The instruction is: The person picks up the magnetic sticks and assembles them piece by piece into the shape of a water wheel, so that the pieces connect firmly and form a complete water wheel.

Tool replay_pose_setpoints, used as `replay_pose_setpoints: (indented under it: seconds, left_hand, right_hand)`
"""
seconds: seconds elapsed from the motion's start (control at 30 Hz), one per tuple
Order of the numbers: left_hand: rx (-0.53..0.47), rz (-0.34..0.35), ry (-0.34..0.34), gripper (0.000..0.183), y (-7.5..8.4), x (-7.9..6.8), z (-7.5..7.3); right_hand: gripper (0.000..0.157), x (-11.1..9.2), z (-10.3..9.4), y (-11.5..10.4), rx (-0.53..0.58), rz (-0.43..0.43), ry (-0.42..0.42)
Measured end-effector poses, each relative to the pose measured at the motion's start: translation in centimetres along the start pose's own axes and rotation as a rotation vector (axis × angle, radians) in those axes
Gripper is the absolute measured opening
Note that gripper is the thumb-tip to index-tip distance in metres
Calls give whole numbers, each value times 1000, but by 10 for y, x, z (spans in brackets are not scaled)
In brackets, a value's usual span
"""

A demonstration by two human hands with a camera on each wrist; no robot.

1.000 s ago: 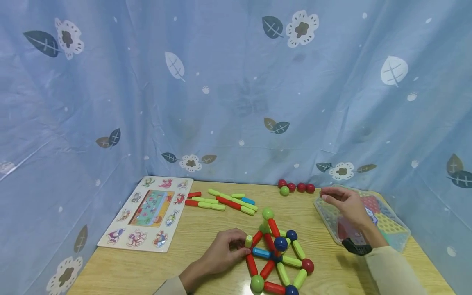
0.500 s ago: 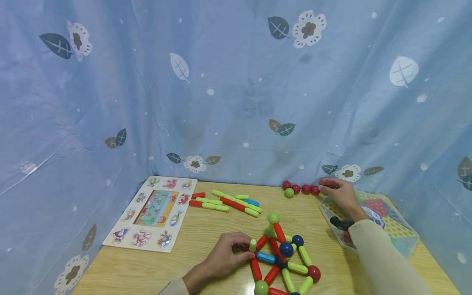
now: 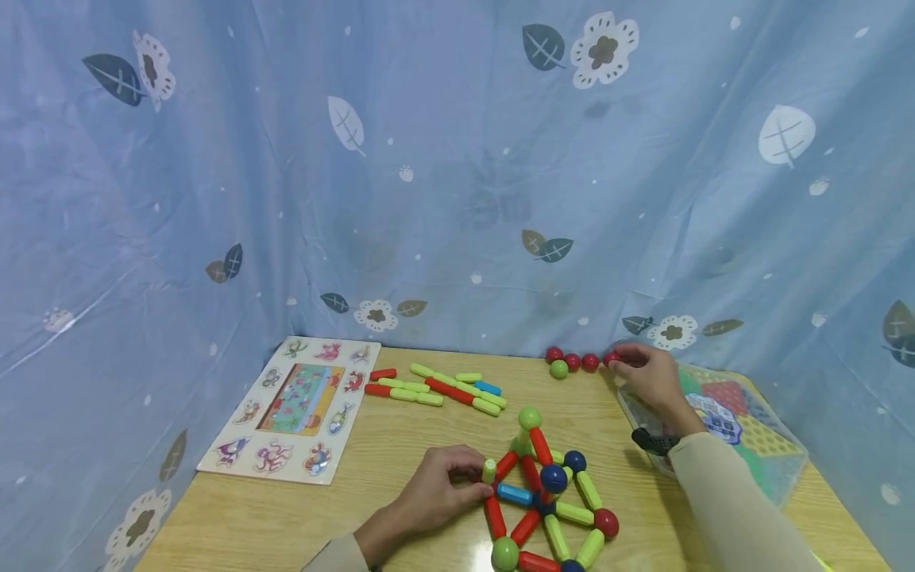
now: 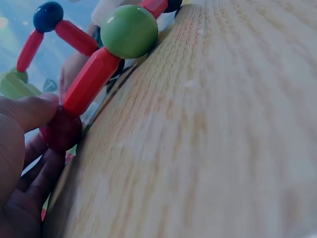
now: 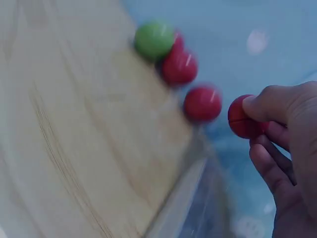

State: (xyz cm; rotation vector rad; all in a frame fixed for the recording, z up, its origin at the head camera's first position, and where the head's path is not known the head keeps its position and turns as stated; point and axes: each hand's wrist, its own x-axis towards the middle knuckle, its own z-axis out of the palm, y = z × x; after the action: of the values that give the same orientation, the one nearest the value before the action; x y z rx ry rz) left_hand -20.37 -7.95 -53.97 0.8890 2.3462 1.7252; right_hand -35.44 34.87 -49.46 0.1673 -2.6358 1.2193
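My left hand pinches a dark red ball at the left corner of a magnetic stick-and-ball frame, thumb on one side and fingers behind. A yellow-green stick stands upright at that corner, and a blue stick runs inward from it. Raised parts of the frame carry a green ball and a dark blue ball. At the back right, my right hand holds another red ball between thumb and fingers, a little apart from the row of red balls.
A green ball sits by that row, against the curtain. Loose red, yellow-green and blue sticks lie behind the frame. A sea-animal puzzle board lies at left. Under my right forearm is a clear plastic box.
My right hand has moved from over the box to the end of the ball row and taken hold of a red ball. The left hand keeps its grip at the frame's corner.
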Motion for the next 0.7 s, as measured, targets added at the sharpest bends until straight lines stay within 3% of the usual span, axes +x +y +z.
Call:
replay_pose_setpoints:
  seconds: [0.1, 0.2, 0.37, 0.53, 0.7]
  left_hand:
    - [8, 2, 4, 16, 0, 0, -1]
    - [6, 7, 4, 15, 1, 1, -1]
    - [-10, 7, 15, 14, 1, 1, -1]
    - [0, 40, 25, 15, 1, 1, 1]
    - [6, 78, 19, 20, 0, 1, 2]
  right_hand:
    - [48, -12, -3, -19, 152, 32, 18]
    - [47, -28, -2, -50, 330, 11, 29]
    - [31, -59, 5, -108, 566, -144, -132]
    - [28, -83, 21, -152, 552, -316, -359]
    - [29, -95, 39, -177, 521, -427, -549]
